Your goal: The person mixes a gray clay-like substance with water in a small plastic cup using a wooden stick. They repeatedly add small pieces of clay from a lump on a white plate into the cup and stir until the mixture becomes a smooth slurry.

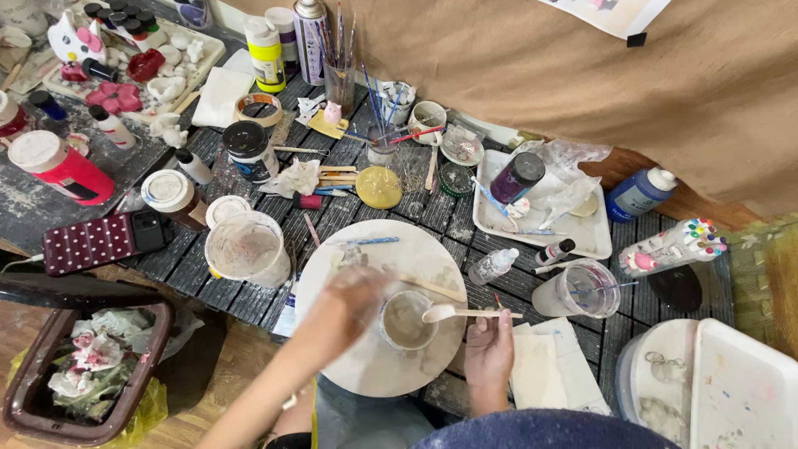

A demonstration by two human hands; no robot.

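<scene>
The right hand point(489, 349) pinches the handle end of a wooden spoon point(465, 313) between its fingertips. The spoon lies almost level across the view, its long axis running left to right: the bowl points left and sits over the right rim of a small cup point(407, 323), the handle points right toward a clear cup point(579, 291). The left hand point(353, 301) is blurred; it rests against the small cup's left side, but I cannot tell how far its fingers close round it.

The small cup stands on a round white board point(374, 366), right of the board's middle. A flat wooden stick point(432, 287) lies slantwise on the board just above the small cup, and a blue-handled brush point(366, 242) lies near the board's far edge.

The board overhangs the near edge of the dark slatted surface point(632, 308), so the hands work at the very brink. Left of the board a large plastic tub point(248, 248) stands close by; right of it lies white paper point(549, 366), under the right hand's wrist side. The clear cup and a small bottle point(492, 267) stand just beyond the spoon's handle, leaving little room there. Farther back the surface is crowded: a white tray point(582, 237), a yellow lid point(379, 187), jars and brushes. A bin point(83, 366) sits on the floor, lower left, well apart.
</scene>
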